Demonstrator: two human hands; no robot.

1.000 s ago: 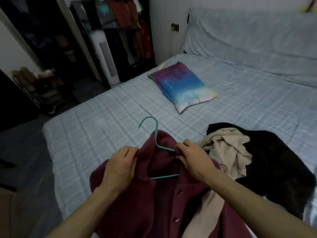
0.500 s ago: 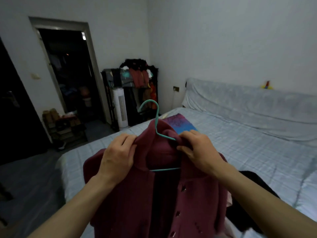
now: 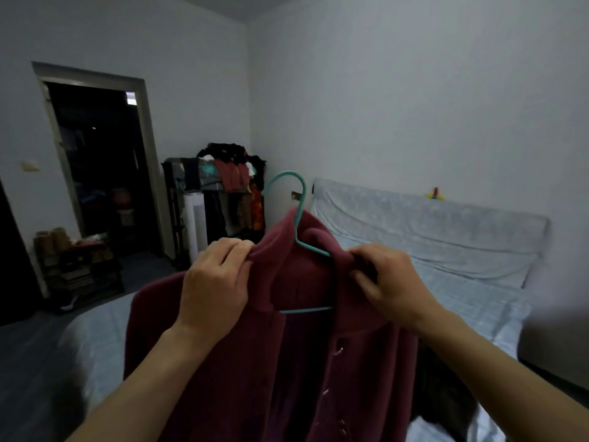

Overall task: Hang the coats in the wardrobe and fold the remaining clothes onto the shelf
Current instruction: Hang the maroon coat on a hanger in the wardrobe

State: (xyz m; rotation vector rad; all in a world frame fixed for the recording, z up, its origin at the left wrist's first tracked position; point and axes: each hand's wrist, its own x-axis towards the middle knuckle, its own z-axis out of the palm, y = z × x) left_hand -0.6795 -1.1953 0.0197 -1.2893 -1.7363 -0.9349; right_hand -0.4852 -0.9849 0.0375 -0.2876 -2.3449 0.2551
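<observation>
A maroon buttoned coat [image 3: 242, 371] hangs in front of me on a teal wire hanger [image 3: 301, 212], whose hook sticks up above the collar. My left hand [image 3: 215, 285] grips the coat's left collar and shoulder. My right hand [image 3: 387, 282] pinches the right side of the collar over the hanger's arm. The coat is held up in the air above the bed [image 3: 471, 301]. A dark garment [image 3: 446, 393] shows on the bed behind the coat's right edge.
An open clothes rack [image 3: 229, 193] stuffed with garments stands in the far corner, with a white tower fan [image 3: 196, 224] beside it. A dark doorway [image 3: 98, 167] opens at left, a low shoe rack [image 3: 79, 269] next to it. The padded headboard [image 3: 430, 231] lines the right wall.
Both hands have lifted the coat on its hanger off the bed and up to chest height. My view has risen from the bed to the room's far wall.
</observation>
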